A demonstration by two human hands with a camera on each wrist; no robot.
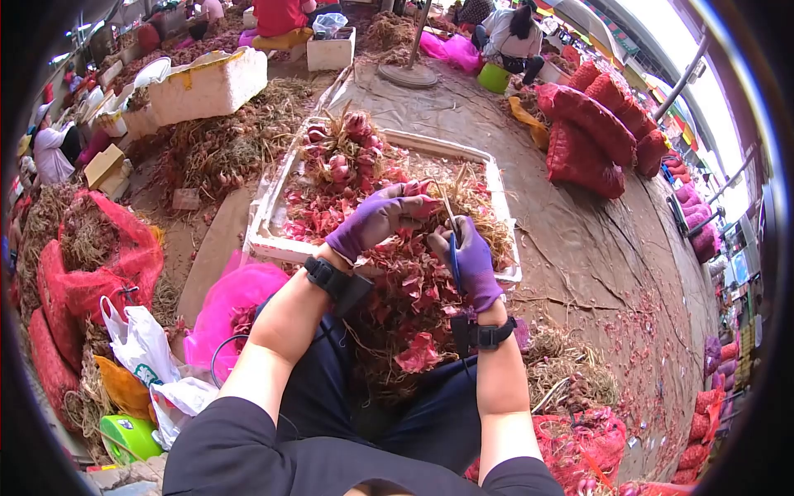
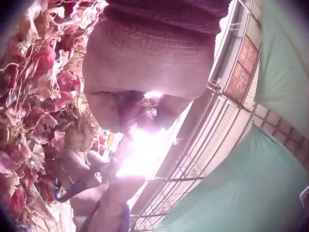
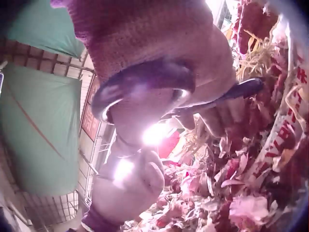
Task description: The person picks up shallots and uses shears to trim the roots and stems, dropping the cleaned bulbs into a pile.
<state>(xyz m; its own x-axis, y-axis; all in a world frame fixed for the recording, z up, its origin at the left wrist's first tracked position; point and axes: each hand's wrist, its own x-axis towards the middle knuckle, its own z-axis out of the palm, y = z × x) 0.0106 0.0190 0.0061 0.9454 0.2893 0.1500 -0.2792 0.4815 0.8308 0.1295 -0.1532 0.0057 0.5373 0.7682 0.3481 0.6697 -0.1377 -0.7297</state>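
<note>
My left hand point(image 1: 376, 223), in a purple glove, curls its fingers around a reddish onion point(image 1: 428, 201) above the white foam tray point(image 1: 495, 186). The right hand point(image 1: 473, 260), gloved too, grips scissors point(image 1: 454, 252) with dark blue handles, their blades pointing up beside the left fingertips. In the right wrist view a scissor handle point(image 3: 145, 87) loops around the fingers, and part of something red point(image 3: 169, 145) shows beyond the left hand point(image 3: 128, 186). Glare hides much of the fingertips in both wrist views. Dry red skins point(image 1: 413, 306) are heaped below the hands.
Onions point(image 1: 347, 157) are piled in the tray's back left. A pink mesh bag point(image 1: 231, 310) and white plastic bags point(image 1: 141, 343) lie left. Full red sacks point(image 1: 587, 153) stand at the back right. Other people sit in the background, near a large foam box point(image 1: 211, 87).
</note>
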